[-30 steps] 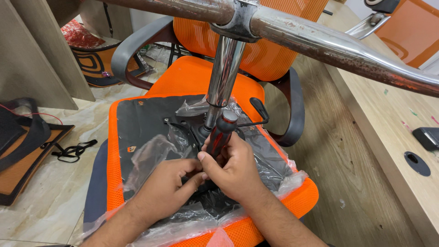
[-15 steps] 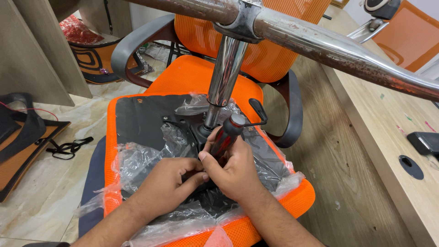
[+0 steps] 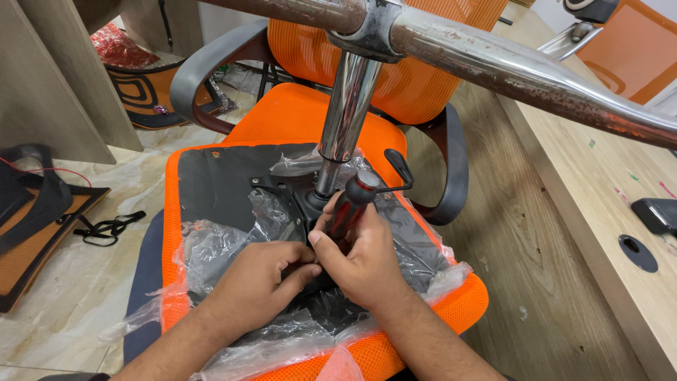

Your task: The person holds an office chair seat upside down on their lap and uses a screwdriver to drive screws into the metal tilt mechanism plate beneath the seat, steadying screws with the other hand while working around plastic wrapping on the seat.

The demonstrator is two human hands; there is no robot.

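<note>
Overhead, rusty chrome legs (image 3: 536,70) loom while right hand (image 3: 360,261) grips screwdriver (image 3: 350,204), left hand (image 3: 257,279) curled beside.

Screwdriver (image 3: 350,204): black-and-red handle, tilted, tip down against the black underside plate of the seat. Upturned orange mesh seat (image 3: 211,185) rests on another orange chair, partly wrapped in crumpled clear plastic (image 3: 211,247). Chrome gas-lift column (image 3: 343,120) rises from the plate, near upright.
</note>
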